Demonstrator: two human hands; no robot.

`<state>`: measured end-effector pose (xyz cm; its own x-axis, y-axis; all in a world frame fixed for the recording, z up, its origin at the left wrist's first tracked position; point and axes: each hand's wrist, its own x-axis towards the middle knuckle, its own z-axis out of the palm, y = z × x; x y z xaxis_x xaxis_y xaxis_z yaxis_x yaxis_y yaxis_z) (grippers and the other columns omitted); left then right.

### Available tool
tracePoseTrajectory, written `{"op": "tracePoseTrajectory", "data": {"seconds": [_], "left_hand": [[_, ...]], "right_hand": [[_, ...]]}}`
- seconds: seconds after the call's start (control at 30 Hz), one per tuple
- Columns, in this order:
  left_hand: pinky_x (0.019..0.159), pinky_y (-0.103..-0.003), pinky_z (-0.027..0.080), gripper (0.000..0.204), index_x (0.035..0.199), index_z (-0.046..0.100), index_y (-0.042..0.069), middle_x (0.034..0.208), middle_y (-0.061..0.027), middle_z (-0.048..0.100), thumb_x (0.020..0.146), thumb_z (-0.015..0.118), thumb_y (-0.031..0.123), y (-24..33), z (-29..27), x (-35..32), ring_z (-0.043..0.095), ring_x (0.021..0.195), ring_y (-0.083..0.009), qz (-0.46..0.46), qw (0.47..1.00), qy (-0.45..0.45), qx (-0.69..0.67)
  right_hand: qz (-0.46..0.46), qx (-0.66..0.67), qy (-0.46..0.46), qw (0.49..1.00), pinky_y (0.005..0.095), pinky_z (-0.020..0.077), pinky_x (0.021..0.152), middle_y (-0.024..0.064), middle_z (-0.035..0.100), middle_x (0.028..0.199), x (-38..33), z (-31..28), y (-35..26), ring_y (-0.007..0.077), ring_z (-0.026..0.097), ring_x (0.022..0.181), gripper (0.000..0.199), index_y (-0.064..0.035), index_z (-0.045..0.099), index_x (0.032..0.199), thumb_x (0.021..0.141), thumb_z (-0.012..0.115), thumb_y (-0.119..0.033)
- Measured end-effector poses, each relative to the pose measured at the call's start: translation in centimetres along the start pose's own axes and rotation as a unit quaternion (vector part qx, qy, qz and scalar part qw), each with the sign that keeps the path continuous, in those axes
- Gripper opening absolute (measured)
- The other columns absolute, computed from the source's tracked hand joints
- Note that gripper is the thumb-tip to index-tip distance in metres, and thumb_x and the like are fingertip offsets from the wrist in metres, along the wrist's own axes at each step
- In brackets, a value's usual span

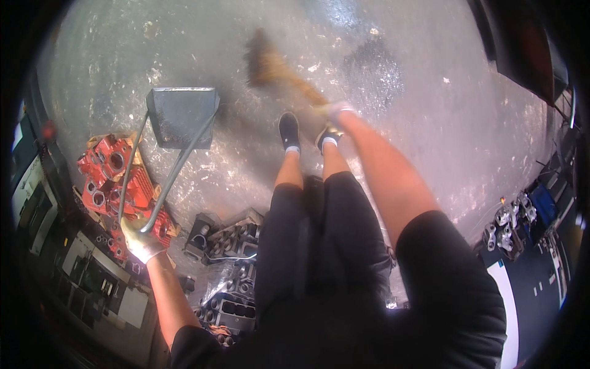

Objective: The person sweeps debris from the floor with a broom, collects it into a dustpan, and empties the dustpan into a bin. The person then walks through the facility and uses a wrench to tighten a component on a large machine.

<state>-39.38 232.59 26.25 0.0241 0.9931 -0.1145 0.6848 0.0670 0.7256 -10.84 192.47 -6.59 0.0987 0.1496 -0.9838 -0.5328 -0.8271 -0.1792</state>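
My left hand (142,240), in a pale work glove, is closed around the long bent metal handle of a dustpan (182,117). The grey pan rests on the floor ahead and to the left, with dark debris in it. Also gloved, my right hand (335,112) grips the wooden handle of a broom (289,77). The broom's brown bristles are smeared by motion and lie to the right of the pan, near the floor. Below the broom stand my two feet in dark shoes (289,130).
Red cast metal housings (117,184) are piled at the left, close to the dustpan handle. Dark engine parts (230,301) lie beside my left leg. At the right, shiny metal parts (507,224) sit near a blue bin (544,203). The worn grey floor (418,37) has light specks.
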Motion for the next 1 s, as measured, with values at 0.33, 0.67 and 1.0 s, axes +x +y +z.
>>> {"op": "tracePoseTrajectory", "data": {"seconds": [0.33, 0.67, 1.0], "left_hand": [[0.074, -0.030, 0.046, 0.034, 0.070, 0.054, 0.009, 0.062, 0.0002, 0.047, 0.094, 0.060, 0.032, -4.1, 4.0, 0.0, 0.046, 0.061, -0.0126, -0.062, 0.993, -0.048, -0.088], [0.099, -0.038, 0.044, 0.033, 0.070, 0.053, 0.008, 0.060, 0.0005, 0.046, 0.095, 0.058, 0.029, 2.0, 9.3, -4.6, 0.045, 0.057, -0.0120, -0.019, 0.988, -0.137, -0.067], [0.062, -0.031, 0.043, 0.039, 0.063, 0.051, 0.007, 0.061, -0.0032, 0.052, 0.096, 0.056, 0.027, 9.5, 14.7, -8.4, 0.048, 0.057, -0.0138, 0.054, 0.975, -0.212, -0.026]], "right_hand": [[0.201, 0.170, 0.154, 0.952, 0.0367, 0.0416, 0.044, 0.0054, 0.053, 0.063, -13.4, -15.5, 19.2, 0.0186, 0.049, 0.048, 0.043, -0.0030, 0.062, 0.090, 0.081, 0.074, -0.044], [0.077, -0.092, 0.014, 0.993, 0.0402, 0.0501, 0.067, 0.0147, 0.068, 0.087, -13.1, -6.4, 12.7, 0.0262, 0.063, 0.076, 0.061, -0.0033, 0.067, 0.113, 0.076, 0.073, -0.052], [0.182, -0.188, 0.202, 0.944, 0.0397, 0.0516, 0.090, 0.0177, 0.069, 0.111, -14.7, -20.3, 20.2, 0.0314, 0.066, 0.105, 0.055, -0.0080, 0.070, 0.112, 0.080, 0.066, -0.053]]}}
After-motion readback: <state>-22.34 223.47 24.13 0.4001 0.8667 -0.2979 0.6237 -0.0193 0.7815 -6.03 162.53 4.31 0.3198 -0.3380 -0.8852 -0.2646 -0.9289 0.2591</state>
